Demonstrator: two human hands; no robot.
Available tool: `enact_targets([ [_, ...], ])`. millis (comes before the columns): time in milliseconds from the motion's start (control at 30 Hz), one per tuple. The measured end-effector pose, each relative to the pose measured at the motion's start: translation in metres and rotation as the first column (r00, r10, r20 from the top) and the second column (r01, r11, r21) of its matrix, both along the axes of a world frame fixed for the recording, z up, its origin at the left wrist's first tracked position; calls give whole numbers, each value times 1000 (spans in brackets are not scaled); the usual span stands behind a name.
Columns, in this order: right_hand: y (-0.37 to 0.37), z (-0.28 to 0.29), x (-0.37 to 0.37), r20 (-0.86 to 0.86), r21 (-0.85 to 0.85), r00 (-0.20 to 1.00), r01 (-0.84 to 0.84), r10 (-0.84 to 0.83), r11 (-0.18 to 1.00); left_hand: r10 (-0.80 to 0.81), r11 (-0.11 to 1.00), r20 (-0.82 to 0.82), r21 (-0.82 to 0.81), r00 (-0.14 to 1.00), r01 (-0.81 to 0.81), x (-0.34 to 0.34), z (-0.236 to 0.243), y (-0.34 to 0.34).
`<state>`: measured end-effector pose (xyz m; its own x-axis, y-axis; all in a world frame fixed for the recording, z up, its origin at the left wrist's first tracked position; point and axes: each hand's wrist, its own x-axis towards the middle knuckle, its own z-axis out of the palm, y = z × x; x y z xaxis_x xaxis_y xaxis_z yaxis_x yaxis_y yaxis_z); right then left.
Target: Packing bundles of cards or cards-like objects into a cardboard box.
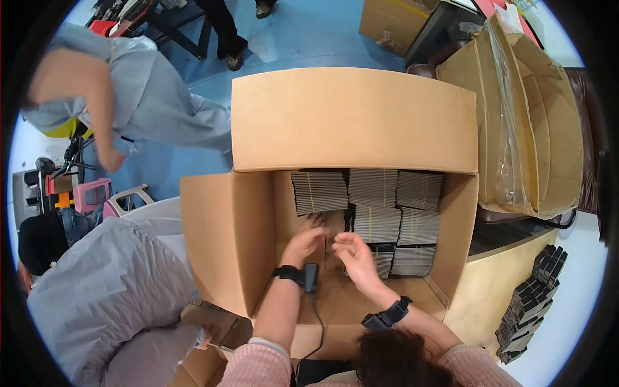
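A big cardboard box [354,122] stands before me with its flaps folded out. Inside it are several banded stacks of thin, dark-edged grey pieces, packed in rows along the far and right sides. My left hand [308,237] reaches down into the box with its fingers stretched toward the near side of the far-left stack [320,191]; nothing shows in its grasp. Close by, my right hand [356,255] hovers left of the middle stack [376,224], fingers loosely bent and apart, holding nothing I can see. Both wrists wear black straps, and a cable runs from the left one.
More dark stacks [529,303] stand on the right beside a pale wooden surface [483,284]. Flattened cardboard [548,129] leans at the right. Large grey bags [109,284] fill the left. A person in light blue trousers [161,90] is at the upper left; another person's legs [222,26] show farther back.
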<state>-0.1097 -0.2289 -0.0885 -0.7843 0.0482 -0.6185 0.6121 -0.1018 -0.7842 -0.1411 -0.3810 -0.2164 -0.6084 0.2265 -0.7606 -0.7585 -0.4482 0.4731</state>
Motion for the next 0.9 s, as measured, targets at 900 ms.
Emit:
enact_targets([
  [900, -31, -178, -76, 669, -421, 524, 852, -527, 312, -31, 980, -45, -197, 998, 22, -96, -34, -14],
])
